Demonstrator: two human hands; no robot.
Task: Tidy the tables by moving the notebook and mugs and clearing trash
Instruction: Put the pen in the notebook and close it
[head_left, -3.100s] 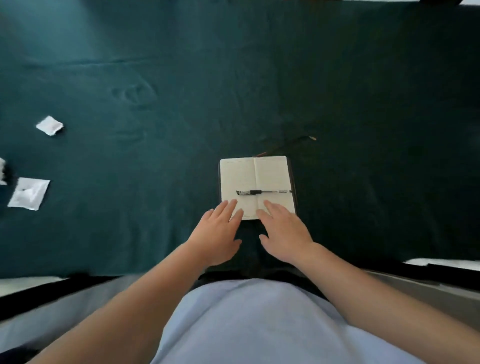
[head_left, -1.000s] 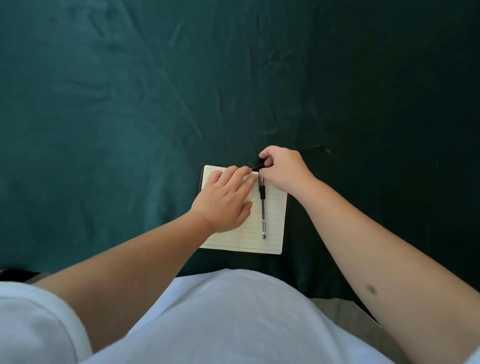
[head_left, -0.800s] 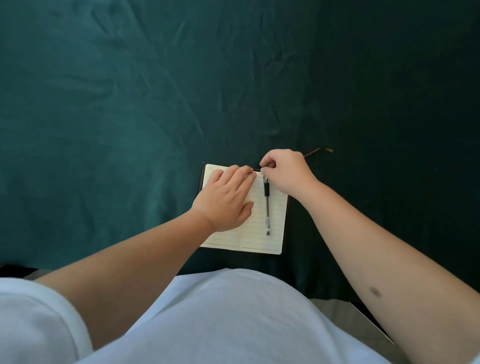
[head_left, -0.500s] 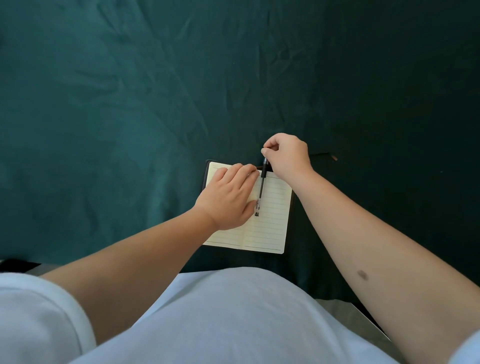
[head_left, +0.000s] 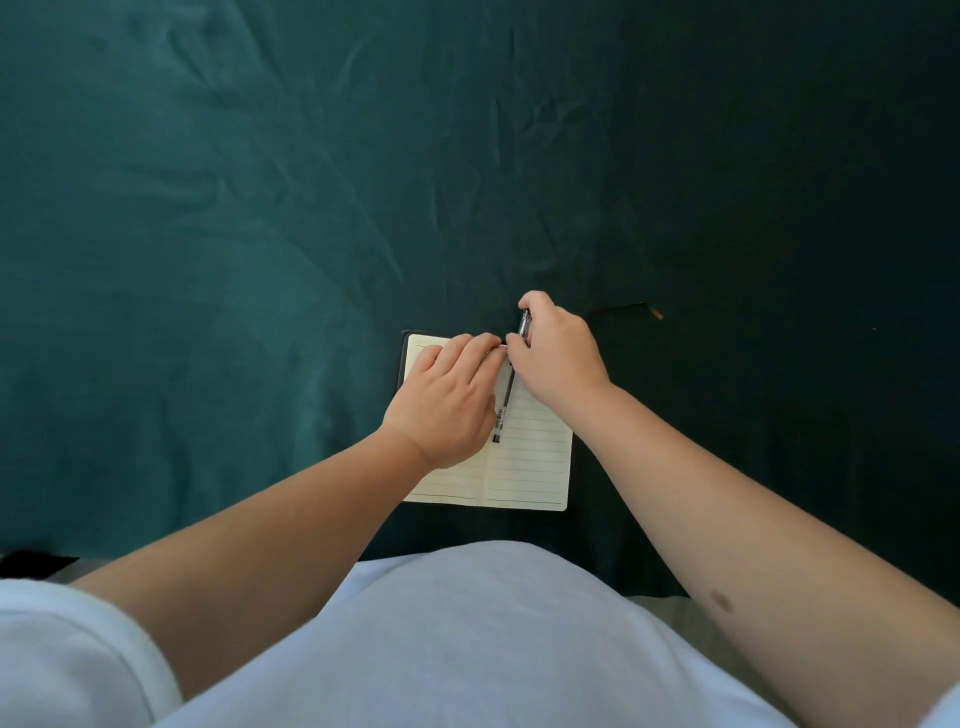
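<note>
Two hands over the notebook (head_left: 524, 467): left hand (head_left: 447, 400) flat, hiding its page; right hand (head_left: 558, 353) gripping the half-covered pen (head_left: 504, 410).

Pale lilac tee (head_left: 467, 639), short slvs – forearms bare, no rings

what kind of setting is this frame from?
Probably a desk or study table, indoors. A dark green cloth covers it, an open lined notebook lies near the edge, and the right hand holds a pen over it.
</note>
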